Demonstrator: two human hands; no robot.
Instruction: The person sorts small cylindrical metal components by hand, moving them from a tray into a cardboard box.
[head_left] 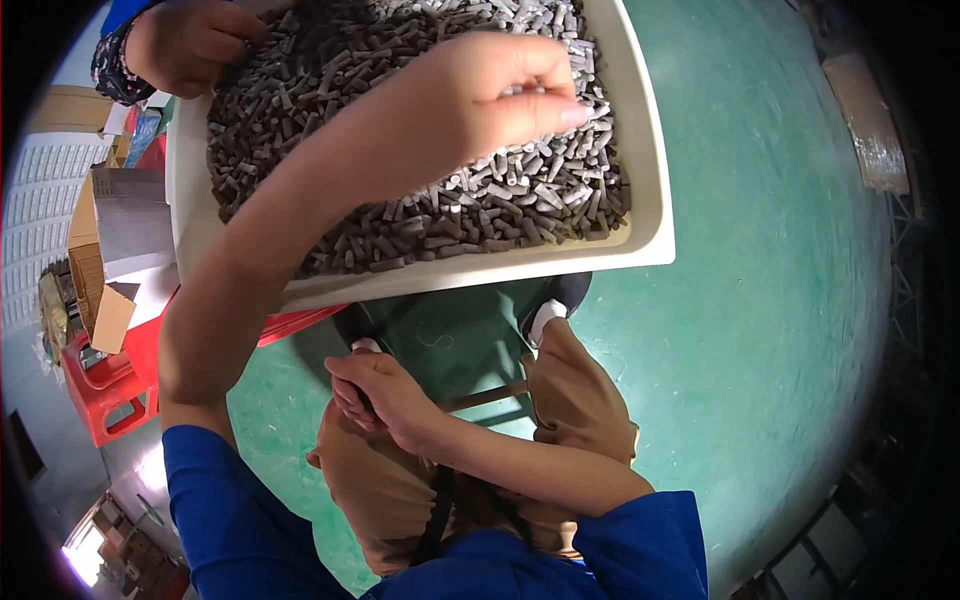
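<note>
A large cream tray [480, 272] is filled with many short, grey, cylinder-shaped pieces [420, 235], some lighter toward the right. My left arm reaches across it, and my left hand [505, 95] is over the pieces near the right side. Its thumb and fingers are bent together in a pinch; pale bits show in the gap, but whether they are held or lie behind I cannot tell. Low over my lap, next to my knee, my right hand [380, 395] has its fingers curled closed. What is inside that hand, if anything, is hidden.
Another person's hand [195, 45] with a dark patterned cuff is at the tray's far left. Red plastic stools [110, 390] and an open cardboard box [95, 270] stand to the left. A wrapped package [868, 130] lies at the far right on the green floor [760, 300].
</note>
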